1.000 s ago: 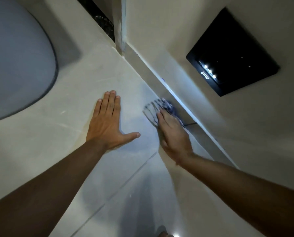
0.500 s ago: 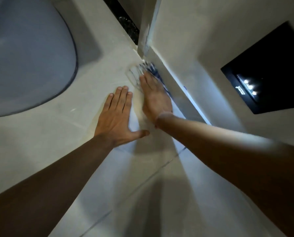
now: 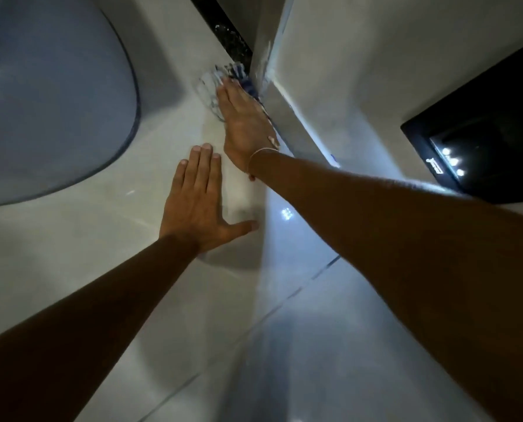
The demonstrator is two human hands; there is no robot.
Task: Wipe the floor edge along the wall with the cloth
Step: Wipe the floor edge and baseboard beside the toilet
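Observation:
A blue-and-white checked cloth [image 3: 220, 79] lies on the pale tiled floor [image 3: 169, 123] at the foot of the wall's skirting [image 3: 287, 117], right by the wall corner [image 3: 261, 62]. My right hand [image 3: 245, 126] presses flat on the cloth, fingers stretched forward, its edge against the skirting; most of the cloth is hidden under it. My left hand [image 3: 198, 202] rests flat on the floor just behind and to the left, fingers together, thumb spread, holding nothing.
A large grey rounded mat or object [image 3: 50, 102] covers the floor at the left. A black panel with small white lights [image 3: 479, 138] is set in the wall at the right. A dark speckled strip [image 3: 223, 28] runs beyond the corner. Tile joints cross the floor nearby.
My right hand has slid the cloth forward along the skirting, from beside my left hand up to the wall corner. My left hand stayed planted on the floor.

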